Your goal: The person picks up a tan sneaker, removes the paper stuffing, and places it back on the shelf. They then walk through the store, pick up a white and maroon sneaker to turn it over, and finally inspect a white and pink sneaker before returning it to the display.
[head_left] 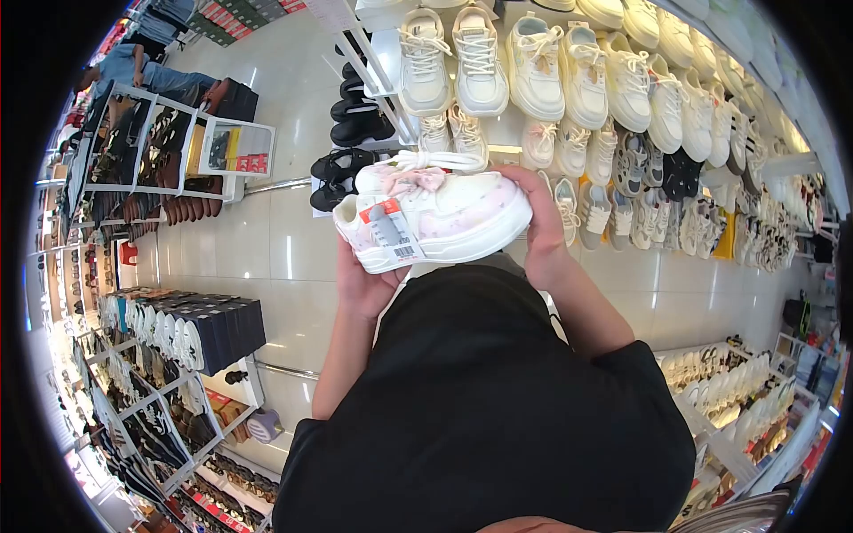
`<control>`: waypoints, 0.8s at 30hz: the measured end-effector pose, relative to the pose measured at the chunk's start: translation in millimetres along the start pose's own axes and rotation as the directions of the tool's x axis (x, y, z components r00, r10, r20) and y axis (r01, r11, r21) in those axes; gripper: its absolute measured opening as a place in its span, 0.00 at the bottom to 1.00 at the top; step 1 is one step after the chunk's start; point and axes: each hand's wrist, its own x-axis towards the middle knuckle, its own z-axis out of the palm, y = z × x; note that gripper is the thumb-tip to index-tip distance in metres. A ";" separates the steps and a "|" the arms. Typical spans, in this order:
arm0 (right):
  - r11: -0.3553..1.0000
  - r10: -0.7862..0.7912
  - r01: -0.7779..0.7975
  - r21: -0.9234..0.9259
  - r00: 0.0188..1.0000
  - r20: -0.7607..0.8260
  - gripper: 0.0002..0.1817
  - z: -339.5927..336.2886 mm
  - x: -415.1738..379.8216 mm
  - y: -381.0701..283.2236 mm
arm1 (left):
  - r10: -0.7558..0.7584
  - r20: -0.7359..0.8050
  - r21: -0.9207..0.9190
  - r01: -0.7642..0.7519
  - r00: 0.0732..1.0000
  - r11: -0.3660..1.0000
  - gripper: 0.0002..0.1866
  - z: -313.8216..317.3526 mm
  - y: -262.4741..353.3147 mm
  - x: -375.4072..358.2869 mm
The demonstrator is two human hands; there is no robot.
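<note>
A white sneaker (475, 209) with pale pink patches, white laces and a pink bow (414, 182) is held up sideways in front of my chest. Its toe points right and its heel left. A price tag (391, 235) with a red top and a barcode hangs over its near side. At the heel end, my left hand (362, 282) grips the shoe from below, its fingers partly hidden behind the sole. Around the toe curls my right hand (544, 218), with the thumb side up.
Shelves of pale sneakers (538, 67) rise ahead and to the right. Black shoes (360, 124) stand just left of them. Further left are shoe racks (147, 147), dark stacked boxes (227, 329) and a person (133, 67). Tiled floor (298, 231) runs between the racks.
</note>
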 end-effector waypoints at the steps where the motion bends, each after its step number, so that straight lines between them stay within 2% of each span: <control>1: 0.997 -0.053 0.054 -0.050 0.999 0.012 0.44 2.3 1.7 -1.9 | -0.018 0.014 -0.027 0.019 1.000 0.999 0.32 -4.3 -1.7 0.3; 4: 0.986 -0.043 0.043 -0.159 0.999 0.002 0.38 8.1 1.1 -11.0 | -0.112 0.094 -0.031 0.115 0.989 0.993 0.34 -20.8 -6.7 2.3; 7: 0.995 -0.099 0.099 -0.005 0.994 -0.047 0.34 13.3 -0.5 -16.7 | -0.205 0.203 0.011 0.207 0.958 0.978 0.33 -29.1 -7.8 2.2; 10: 0.962 -0.270 0.262 0.077 0.955 0.125 0.33 5.3 -0.2 -16.9 | -0.121 0.059 -0.037 0.123 0.991 0.992 0.31 -16.4 -6.5 -4.0; 12: 0.943 -0.325 0.333 0.012 0.911 0.253 0.32 0.5 1.7 -25.4 | -0.133 0.432 -0.266 0.267 0.892 0.926 0.31 -34.0 -5.5 7.0; 13: 0.928 -0.348 0.373 -0.018 0.882 0.319 0.32 -0.9 2.4 -28.0 | -0.136 0.392 -0.272 0.256 0.910 0.928 0.32 -50.0 -2.7 11.2; 14: 0.914 -0.387 0.405 0.009 0.867 0.314 0.34 0.0 0.7 -24.7 | -0.139 0.351 -0.277 0.244 0.926 0.929 0.34 -66.1 0.0 15.4; 15: 0.933 -0.353 0.360 0.026 0.896 0.268 0.34 -0.1 -0.9 -22.9 | -0.141 0.310 -0.281 0.232 0.940 0.931 0.36 -65.5 3.8 17.5; 16: 0.948 -0.316 0.314 0.044 0.923 0.221 0.35 -0.8 -2.9 -21.6 | -0.125 0.364 -0.310 0.246 0.923 0.918 0.37 -64.6 6.5 18.6; 17: 0.961 -0.275 0.268 0.066 0.945 0.176 0.36 -1.2 -6.0 -19.5 | -0.090 0.350 -0.250 0.186 0.933 0.950 0.40 -63.4 9.5 16.0; 18: 0.984 -0.165 0.154 0.095 0.978 0.129 0.39 0.2 -12.2 -15.9 | -0.055 0.334 -0.189 0.124 0.941 0.974 0.43 -46.4 13.3 11.2; 19: 0.990 -0.053 0.042 0.135 0.995 0.080 0.41 1.6 -18.4 -12.4 | 0.025 0.250 -0.089 -0.003 0.968 0.996 0.43 -33.8 16.5 6.0; 21: 0.935 0.183 -0.202 0.293 0.979 0.090 0.43 3.0 -27.1 -16.7 | 0.219 0.103 0.142 -0.232 0.970 0.962 0.45 -19.6 21.4 -3.1; 22: 0.916 0.232 -0.254 0.309 0.967 0.106 0.44 1.2 -31.1 -13.0 | 0.317 0.177 0.186 -0.348 0.932 0.919 0.46 -15.0 23.5 -6.3; 24: 0.781 0.411 -0.408 0.473 0.906 0.103 0.44 4.6 -45.8 1.5 | 0.345 0.259 0.185 -0.397 0.902 0.899 0.46 -14.5 30.7 -9.7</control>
